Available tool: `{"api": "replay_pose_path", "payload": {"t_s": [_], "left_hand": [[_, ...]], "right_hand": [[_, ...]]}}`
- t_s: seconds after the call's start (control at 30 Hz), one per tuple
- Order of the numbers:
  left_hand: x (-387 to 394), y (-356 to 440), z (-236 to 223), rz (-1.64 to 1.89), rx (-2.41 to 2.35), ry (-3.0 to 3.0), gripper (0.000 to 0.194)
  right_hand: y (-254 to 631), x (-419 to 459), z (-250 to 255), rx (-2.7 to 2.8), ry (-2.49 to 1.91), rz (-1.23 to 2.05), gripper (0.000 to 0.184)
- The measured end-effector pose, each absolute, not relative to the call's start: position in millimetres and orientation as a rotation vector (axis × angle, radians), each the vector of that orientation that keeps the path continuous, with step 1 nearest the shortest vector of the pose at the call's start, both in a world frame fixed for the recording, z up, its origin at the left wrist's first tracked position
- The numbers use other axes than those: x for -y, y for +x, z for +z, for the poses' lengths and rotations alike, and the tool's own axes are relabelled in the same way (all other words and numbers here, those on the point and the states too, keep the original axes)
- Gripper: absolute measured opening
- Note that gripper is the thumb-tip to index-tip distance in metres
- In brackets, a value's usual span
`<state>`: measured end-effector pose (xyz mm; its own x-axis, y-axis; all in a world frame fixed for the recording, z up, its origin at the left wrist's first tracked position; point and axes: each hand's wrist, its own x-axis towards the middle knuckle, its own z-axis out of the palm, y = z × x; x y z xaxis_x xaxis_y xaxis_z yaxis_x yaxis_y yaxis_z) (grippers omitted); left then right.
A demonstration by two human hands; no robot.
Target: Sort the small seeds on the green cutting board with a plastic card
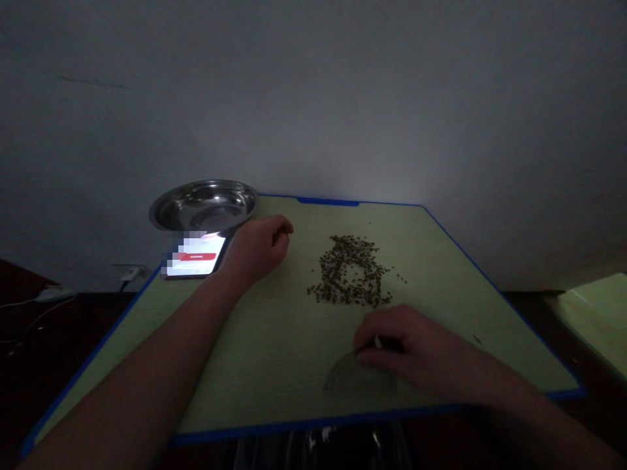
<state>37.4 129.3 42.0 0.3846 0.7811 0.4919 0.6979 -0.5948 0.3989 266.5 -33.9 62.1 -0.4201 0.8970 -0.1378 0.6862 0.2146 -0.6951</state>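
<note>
Many small dark brown grains, like seeds or dried peppercorns [333,274], lie in a loose ring on the pale table. My left hand [259,245] rests to their left, beside a lit phone [198,254]; its fingers are curled inward, and what they hold, if anything, is hidden. Just in front of the grains, my right hand [399,346] is closed, thumb against bent fingers. A tiny pale bit shows between them, too small to name. Under that hand a faint, fan-shaped see-through patch [343,375] shows, too dim to identify.
A shallow steel basin [206,205] stands at the table's back left corner, behind the phone. The table [289,365] has a blue edge and meets a grey wall [343,98]. A few stray grains lie right of the ring. Below the front edge is something shiny [343,447].
</note>
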Motion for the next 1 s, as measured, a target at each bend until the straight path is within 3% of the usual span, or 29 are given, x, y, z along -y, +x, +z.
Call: {"api": "replay_pose_path", "payload": {"t_s": [0.27,0.57,1.0], "left_hand": [[-129,38,42,0.969,-1.342,2.489,0.024],[-130,38,42,0.921,-1.387,2.494,0.023],[-128,42,41,0.848,-1.390,2.458,0.024]], "right_hand": [[314,14,54,2.041,-1.599,0.883,0.017],[276,32,39,2.243,-1.522,0.943,0.010],[283,48,55,2.182,-1.543,0.929,0.009]]}}
